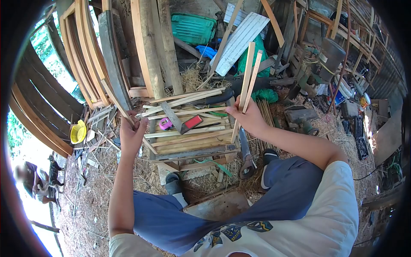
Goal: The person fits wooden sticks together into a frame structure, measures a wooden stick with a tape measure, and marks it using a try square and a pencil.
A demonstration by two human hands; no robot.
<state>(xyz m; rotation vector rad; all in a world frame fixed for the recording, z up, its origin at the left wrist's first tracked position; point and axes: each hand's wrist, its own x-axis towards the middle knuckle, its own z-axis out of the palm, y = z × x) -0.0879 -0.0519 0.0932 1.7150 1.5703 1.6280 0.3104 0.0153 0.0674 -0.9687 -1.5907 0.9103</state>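
1. Head view, and both hands are busy: left of centre in the frame, a slim wooden strip [113, 96] is held between the thumb and curled fingers of the left hand [132, 129], its upper end tipped toward the upper left.
2. Right of centre, two wooden battens [247, 77] are gripped together in the right hand [250, 116], nearly upright, their tops slightly apart.
3. Across the middle, a thin lath [188, 112] is seen spanning the space between the hands; whether it is pinched by the right thumb cannot be told.
4. Beneath, on the slatted wooden bench [192, 152], a try square [191, 124], a pink tape measure [165, 124] and a dark pencil [208, 127] are lying loose, so lengths are best carried high over them.
5. For a steady hold, the battens should be pressed snugly face to face; with so much length above the fist, a slack grip would probably let them scissor.
6. On the left, the strip's free end is best watched, as long timbers [87, 55] are standing at upper left and could be clipped.
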